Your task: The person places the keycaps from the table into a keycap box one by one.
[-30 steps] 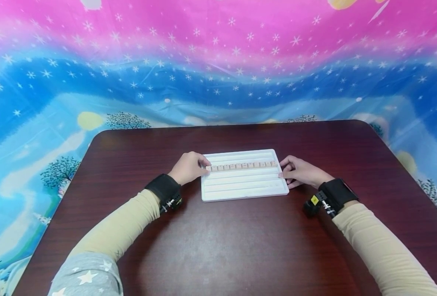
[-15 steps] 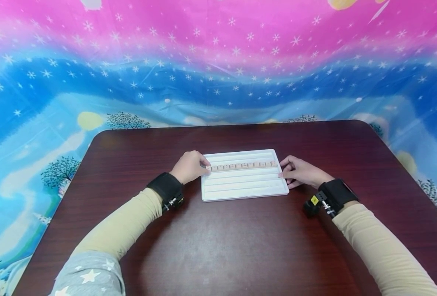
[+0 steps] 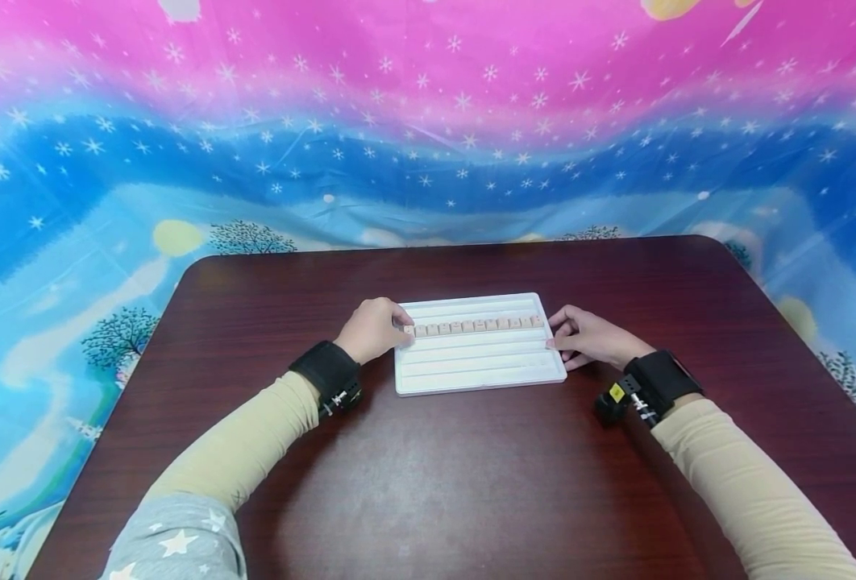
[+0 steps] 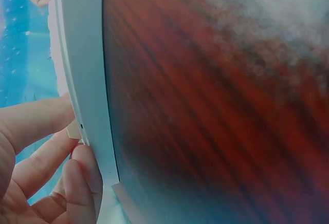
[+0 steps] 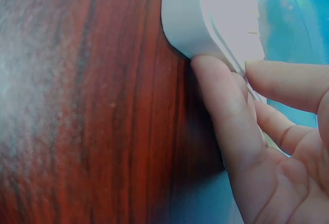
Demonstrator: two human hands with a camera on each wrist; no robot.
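Observation:
A white ridged tray point(image 3: 482, 372) lies on the table, with a row of small beige keycaps point(image 3: 479, 325) along one of its upper grooves. My left hand point(image 3: 372, 329) is at the tray's left edge, thumb and finger pinching the end keycap of the row. In the left wrist view that keycap point(image 4: 74, 130) shows partly between the fingertips. My right hand point(image 3: 593, 337) holds the tray's right edge. From the right wrist view, the thumb point(image 5: 282, 80) rests on the rim and a finger point(image 5: 221, 95) lies against the side wall.
The dark red-brown wooden table point(image 3: 471, 483) surrounds the tray. A patterned pink and blue cloth point(image 3: 428, 145) hangs behind its far edge. Each wrist wears a black strap point(image 3: 324, 370) with a small camera.
My left wrist and forearm have shifted slightly to the right, the fingers staying at the row's left end. The right hand and the tray look unchanged.

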